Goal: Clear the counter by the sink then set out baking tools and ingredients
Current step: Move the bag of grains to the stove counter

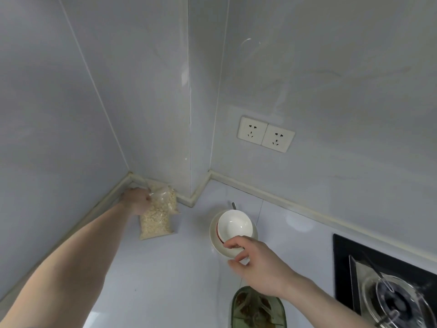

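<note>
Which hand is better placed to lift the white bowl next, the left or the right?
The right hand. Its fingers already pinch the near rim of the white bowl; the left hand is far off in the corner, gripping the bag of oats.

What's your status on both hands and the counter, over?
Left hand grips oat bag in corner. Right hand pinches white bowl over plate. Green container near right wrist.

The left hand [137, 200] is gripping a clear bag of oats [159, 214] lying in the desk [165, 280] corner, while the right hand [257, 263] is pinching the rim of stacked white bowls [233, 224] beside a green-lidded container [257, 308].
</note>
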